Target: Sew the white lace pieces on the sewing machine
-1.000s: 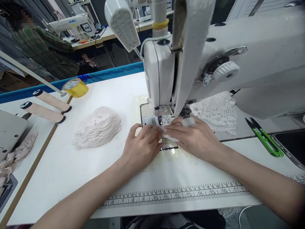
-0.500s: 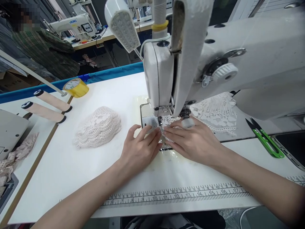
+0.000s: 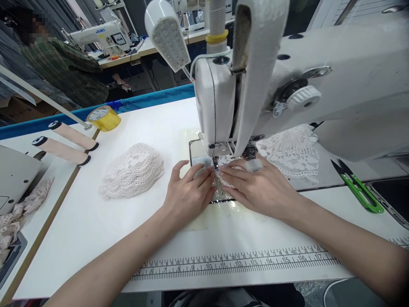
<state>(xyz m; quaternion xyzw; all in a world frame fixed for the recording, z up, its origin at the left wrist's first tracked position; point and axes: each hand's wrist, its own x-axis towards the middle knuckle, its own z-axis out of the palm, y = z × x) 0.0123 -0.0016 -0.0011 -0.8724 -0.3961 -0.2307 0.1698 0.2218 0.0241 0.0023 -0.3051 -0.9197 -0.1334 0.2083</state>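
A piece of white lace (image 3: pixel 227 179) lies under the needle area of a white sewing machine (image 3: pixel 214 102). My right hand (image 3: pixel 260 185) rests flat on this lace, its fingers stretched toward the presser foot (image 3: pixel 216 163). From the other side, my left hand (image 3: pixel 190 187) meets the lace's edge with bent thumb and fingertips drawn together, the little finger raised apart. The fingertips of both hands nearly touch just in front of the foot. More lace (image 3: pixel 289 149) spreads out behind my right hand, under the machine arm. Left of the machine sits a stack of lace pieces (image 3: pixel 134 170).
Green thread snips (image 3: pixel 361 192) lie at right beside a phone (image 3: pixel 393 196). Two thread cones (image 3: pixel 60 149) and a yellow tape roll (image 3: pixel 105 118) are at left. A printed ruler (image 3: pixel 236 264) runs along the front edge. Another person (image 3: pixel 64 68) sits beyond the table.
The whole view has shifted slightly. Both hands keep nearly the same places at the presser foot, and the lace between them shows little visible movement.
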